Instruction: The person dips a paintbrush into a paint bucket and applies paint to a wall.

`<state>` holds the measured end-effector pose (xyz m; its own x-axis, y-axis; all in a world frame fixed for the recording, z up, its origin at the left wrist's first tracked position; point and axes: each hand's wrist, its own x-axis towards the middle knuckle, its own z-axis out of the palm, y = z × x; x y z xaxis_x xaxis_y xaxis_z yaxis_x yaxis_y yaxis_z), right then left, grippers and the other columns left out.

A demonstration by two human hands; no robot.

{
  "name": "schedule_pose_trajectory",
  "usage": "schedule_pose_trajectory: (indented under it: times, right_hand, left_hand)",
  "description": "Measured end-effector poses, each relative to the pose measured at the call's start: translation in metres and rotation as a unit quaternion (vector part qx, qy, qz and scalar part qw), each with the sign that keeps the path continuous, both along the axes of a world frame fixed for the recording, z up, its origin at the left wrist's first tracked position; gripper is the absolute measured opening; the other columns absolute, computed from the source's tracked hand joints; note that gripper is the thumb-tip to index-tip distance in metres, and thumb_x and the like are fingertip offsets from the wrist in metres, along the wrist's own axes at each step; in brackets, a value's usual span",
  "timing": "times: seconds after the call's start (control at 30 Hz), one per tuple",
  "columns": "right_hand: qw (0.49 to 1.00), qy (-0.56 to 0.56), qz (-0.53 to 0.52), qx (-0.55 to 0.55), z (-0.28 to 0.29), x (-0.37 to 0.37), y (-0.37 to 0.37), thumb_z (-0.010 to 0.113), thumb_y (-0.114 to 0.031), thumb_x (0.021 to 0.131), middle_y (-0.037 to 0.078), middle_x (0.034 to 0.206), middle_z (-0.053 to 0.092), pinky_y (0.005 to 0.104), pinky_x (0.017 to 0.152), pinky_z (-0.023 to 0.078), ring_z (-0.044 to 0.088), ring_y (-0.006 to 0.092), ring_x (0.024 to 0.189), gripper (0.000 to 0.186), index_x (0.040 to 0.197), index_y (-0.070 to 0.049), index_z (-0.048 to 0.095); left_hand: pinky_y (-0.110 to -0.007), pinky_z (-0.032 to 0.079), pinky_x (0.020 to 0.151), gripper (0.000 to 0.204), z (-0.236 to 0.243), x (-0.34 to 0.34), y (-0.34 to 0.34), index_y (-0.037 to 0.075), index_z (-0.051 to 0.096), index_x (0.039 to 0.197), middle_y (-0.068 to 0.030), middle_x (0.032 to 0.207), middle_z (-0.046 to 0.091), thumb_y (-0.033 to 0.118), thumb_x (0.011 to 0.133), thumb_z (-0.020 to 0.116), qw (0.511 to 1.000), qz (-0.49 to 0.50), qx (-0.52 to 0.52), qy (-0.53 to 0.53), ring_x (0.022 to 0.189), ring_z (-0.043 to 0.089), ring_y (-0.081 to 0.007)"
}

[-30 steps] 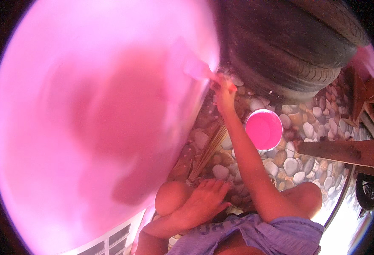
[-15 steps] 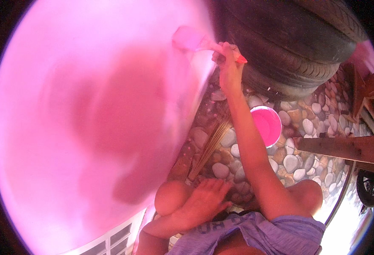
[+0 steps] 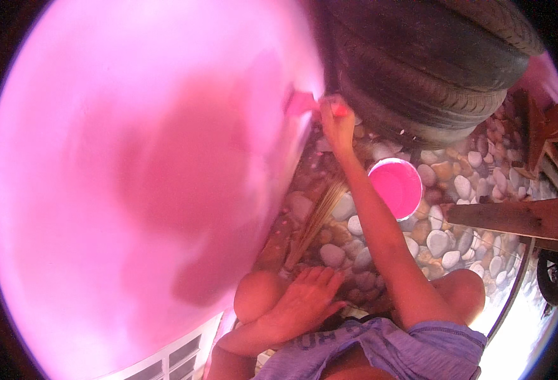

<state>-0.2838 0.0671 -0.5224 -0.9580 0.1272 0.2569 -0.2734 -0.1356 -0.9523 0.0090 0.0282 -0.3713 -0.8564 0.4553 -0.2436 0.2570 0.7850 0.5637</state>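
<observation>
My right hand (image 3: 338,126) is closed round the handle of a paintbrush (image 3: 300,103), near the right edge of a pink-painted wall (image 3: 101,69). The bristles are pink and seem to touch the wall close to that edge. Below and right of this hand, partly behind my forearm, stands a bucket (image 3: 394,160) holding bright pink paint (image 3: 399,190). My left hand (image 3: 307,296) lies with outstretched fingers by my left knee and holds nothing. A bundle of thin sticks (image 3: 320,218), like a stick broom, lies between the wall and my right forearm.
Stacked black tyres (image 3: 418,76) stand at the far right, close to my right hand. The floor has a pebble pattern (image 3: 438,240). A wooden plank (image 3: 507,218) juts in from the right. A white slatted panel (image 3: 171,361) is low on the left.
My right hand has moved down and slightly toward me with the paintbrush. The bristles have shifted right and down, to the wall's edge. My left hand has stayed by the knee.
</observation>
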Motion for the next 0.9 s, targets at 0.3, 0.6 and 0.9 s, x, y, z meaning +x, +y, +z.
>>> schedule_pose_trajectory:
  times: [0.3,0.6,0.9]
  right_hand:
    - [0.935,-0.024,0.115,-0.335,0.048,-0.007,-0.027,0.057,-0.016,0.091,0.011,0.094,0.062,0.0344,0.074,0.053,0.064,0.0208,0.082,0.018,0.100,0.000,0.054]
    - [0.982,0.069,-0.091,0.148,-0.027,0.007,0.008,0.059,-0.017,0.089,0.005,0.071,0.065,0.0263,0.058,0.049,0.062,0.0137,0.062,0.016,0.083,-0.002,0.061]
    - [0.895,-0.093,0.129,-0.416,0.000,0.001,-0.022,0.059,-0.016,0.089,0.012,0.097,0.064,0.0362,0.080,0.051,0.063,0.0223,0.085,0.020,0.100,0.000,0.059]
  left_hand:
    - [-0.042,0.040,0.086,0.049,0.001,0.001,0.000,-0.001,0.046,0.114,-0.0161,0.100,0.051,0.026,0.077,0.066,1.000,0.002,-0.014,0.003,0.098,0.051,-0.0312]
    - [-0.042,0.040,0.088,0.048,-0.002,0.004,0.003,-0.001,0.046,0.113,-0.0162,0.100,0.051,0.028,0.078,0.065,1.000,-0.013,-0.009,-0.002,0.098,0.051,-0.0309]
    - [-0.042,0.040,0.090,0.049,0.002,0.007,-0.001,-0.001,0.047,0.113,-0.0174,0.103,0.052,0.025,0.076,0.067,1.000,0.003,-0.010,0.003,0.099,0.051,-0.0319]
